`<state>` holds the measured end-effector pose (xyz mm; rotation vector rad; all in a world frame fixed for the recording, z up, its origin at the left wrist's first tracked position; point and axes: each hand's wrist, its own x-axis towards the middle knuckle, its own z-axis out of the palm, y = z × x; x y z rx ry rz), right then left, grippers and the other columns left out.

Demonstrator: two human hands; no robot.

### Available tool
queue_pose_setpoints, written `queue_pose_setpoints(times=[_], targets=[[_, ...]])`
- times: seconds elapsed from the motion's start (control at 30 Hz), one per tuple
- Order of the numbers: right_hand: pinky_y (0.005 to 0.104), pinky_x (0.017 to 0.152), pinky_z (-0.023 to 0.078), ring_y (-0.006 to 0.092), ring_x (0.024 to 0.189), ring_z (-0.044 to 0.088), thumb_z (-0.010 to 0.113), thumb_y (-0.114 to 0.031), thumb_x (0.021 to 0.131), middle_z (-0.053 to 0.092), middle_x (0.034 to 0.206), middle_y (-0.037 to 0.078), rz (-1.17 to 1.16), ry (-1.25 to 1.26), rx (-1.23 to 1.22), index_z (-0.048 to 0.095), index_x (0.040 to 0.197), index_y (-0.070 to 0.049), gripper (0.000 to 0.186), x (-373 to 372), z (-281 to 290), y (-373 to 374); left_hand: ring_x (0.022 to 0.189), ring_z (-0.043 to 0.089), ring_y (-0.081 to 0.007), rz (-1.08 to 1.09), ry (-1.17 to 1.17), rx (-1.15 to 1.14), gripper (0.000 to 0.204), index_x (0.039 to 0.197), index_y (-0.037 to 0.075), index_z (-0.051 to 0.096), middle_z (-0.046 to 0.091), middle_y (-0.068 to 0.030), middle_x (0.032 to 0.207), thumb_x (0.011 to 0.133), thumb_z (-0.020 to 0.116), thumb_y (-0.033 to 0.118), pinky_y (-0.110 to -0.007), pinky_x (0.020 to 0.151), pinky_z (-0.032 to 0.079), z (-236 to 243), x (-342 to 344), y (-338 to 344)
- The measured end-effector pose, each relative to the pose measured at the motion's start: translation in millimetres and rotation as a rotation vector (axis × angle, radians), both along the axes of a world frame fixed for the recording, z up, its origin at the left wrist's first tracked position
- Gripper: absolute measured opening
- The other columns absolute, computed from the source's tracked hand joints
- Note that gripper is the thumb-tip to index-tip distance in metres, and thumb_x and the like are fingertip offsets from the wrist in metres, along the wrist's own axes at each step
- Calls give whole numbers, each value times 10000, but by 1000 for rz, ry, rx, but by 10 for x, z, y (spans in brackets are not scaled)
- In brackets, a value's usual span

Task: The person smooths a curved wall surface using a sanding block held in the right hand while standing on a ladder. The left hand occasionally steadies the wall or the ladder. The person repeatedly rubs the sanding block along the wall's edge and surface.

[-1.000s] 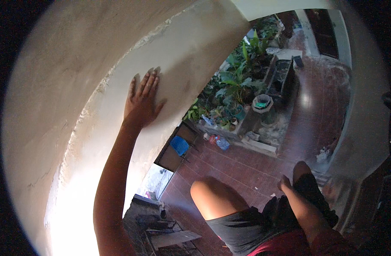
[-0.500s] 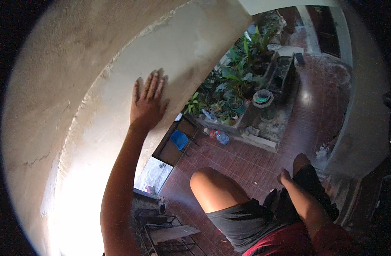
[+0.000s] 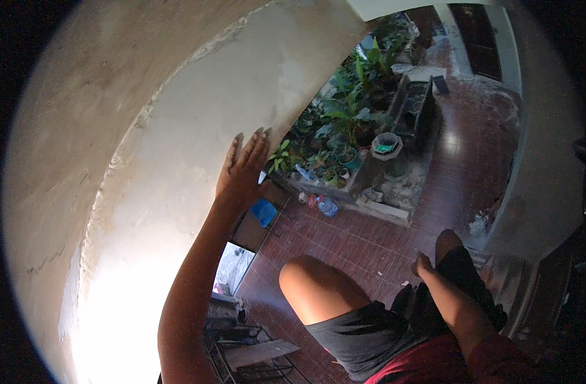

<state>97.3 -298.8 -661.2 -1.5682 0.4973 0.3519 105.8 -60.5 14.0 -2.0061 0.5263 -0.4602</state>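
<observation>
My left hand (image 3: 239, 178) lies flat on the pale plastered wall (image 3: 197, 109), fingers stretched toward its right edge. It holds nothing that shows. Part of the hand and the thumb side are in shadow. Lower right, my right hand (image 3: 423, 264) hangs beside my bent right knee, above the floor. It looks small and dark there, and its fingers cannot be made out.
Far below is a reddish-brown tiled floor (image 3: 344, 240). On it are a blue chair (image 3: 264, 212), a clear bottle (image 3: 327, 206) and a metal frame with a board (image 3: 261, 352). Potted plants (image 3: 347, 118) fill a raised bed beside an octagonal planter (image 3: 386, 147).
My left hand has slid right and downward across the wall to near its edge. My right hand stays in about the same place. The view has shifted slightly.
</observation>
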Motion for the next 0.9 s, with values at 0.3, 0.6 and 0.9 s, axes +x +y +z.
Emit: queue_pose_setpoints(times=[0.3, 0.6, 0.9], targets=[[374, 901, 408, 344, 1096, 482, 514, -172, 775, 504, 1153, 236, 273, -31, -365, 471, 1120, 45, 410, -228, 1067, -158, 1336, 148, -197, -67, 53, -8, 772, 1352, 42, 268, 198, -92, 1437, 782, 496, 511, -412, 1098, 76, -163, 217, -84], [360, 833, 420, 284, 994, 517, 288, -240, 918, 539, 1145, 140, 56, 9, 326, 511, 1131, -42, 366, -23, 593, 31, 1334, 148, -218, -105, 41, 47, 686, 1322, 59, 340, 216, -113, 1428, 791, 495, 465, -434, 1095, 69, -205, 513, -249], [364, 930, 376, 306, 1080, 494, 453, -173, 806, 531, 1173, 151, 369, -90, -297, 534, 1146, -60, 367, -16, 348, 16, 1321, 187, -221, -194, 47, -8, 688, 1323, 53, 331, 249, -112, 1414, 790, 503, 453, -433, 1091, 100, -170, 837, -346]])
